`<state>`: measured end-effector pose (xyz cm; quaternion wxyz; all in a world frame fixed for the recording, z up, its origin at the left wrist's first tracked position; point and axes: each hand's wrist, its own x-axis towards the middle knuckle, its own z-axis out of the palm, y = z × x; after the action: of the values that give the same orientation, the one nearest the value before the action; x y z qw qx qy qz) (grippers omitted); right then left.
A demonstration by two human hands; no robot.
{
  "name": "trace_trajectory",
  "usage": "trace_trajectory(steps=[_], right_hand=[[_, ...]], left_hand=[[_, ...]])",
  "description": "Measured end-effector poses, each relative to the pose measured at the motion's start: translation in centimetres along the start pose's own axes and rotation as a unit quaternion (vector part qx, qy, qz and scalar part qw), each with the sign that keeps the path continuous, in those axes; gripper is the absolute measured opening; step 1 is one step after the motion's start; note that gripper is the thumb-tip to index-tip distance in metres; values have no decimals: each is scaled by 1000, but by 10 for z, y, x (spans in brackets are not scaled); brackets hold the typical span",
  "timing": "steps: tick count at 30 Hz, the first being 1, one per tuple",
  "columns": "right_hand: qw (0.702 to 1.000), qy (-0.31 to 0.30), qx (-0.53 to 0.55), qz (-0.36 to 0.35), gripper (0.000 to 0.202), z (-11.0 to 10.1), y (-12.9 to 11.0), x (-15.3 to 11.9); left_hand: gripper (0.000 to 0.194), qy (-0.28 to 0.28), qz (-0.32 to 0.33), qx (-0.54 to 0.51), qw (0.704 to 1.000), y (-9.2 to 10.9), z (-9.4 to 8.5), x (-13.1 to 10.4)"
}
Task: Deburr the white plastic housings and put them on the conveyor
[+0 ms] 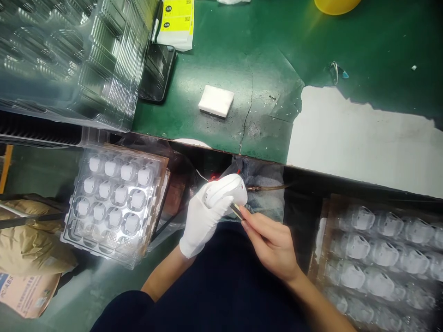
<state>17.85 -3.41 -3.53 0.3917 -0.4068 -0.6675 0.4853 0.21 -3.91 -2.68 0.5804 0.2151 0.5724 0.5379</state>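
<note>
A white rounded plastic shell (pixel 226 188) is held above my lap, below the bench edge. My left hand (pixel 202 219), in a white glove, is closed around its left and lower side. My bare right hand (pixel 273 237) pinches a thin blade-like tool (pixel 237 211) between thumb and fingers. The tool's tip points up and left at the shell's lower right edge; whether it touches cannot be made out. The far side of the shell is hidden.
On the green bench (pixel 214 50) lie a white sponge block (pixel 216 100), a dark phone (pixel 157 74) and yellow labels (pixel 176 16). Stacked clear trays (pixel 114 60) stand at left. Trays of white parts flank me, one left (pixel 114 203), one right (pixel 384 258).
</note>
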Motion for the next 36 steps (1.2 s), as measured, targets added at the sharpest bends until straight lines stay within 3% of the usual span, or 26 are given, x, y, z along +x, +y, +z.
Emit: trace_trajectory(steps=[14,23,26,31,36], right_hand=[[999,-23,-37,-18,57,-6,-1,-1],[999,-29,-30,4,44,-8,2,0],[998,-3,-15,56,35,-10,9,-3],[973,109,30,200,26,3,23,-5],[955,130,105,244,32,20,28,8]], left_hand=[[36,-13,-18,15,1000,4,-8,-1],[40,-24,-13,27,999,5,-10,0],[43,-32,-8,5,999,5,-10,1],[35,-20,0,-49,999,-2,-7,6],[56,-23,-86,-139,986,-9,-4,11]])
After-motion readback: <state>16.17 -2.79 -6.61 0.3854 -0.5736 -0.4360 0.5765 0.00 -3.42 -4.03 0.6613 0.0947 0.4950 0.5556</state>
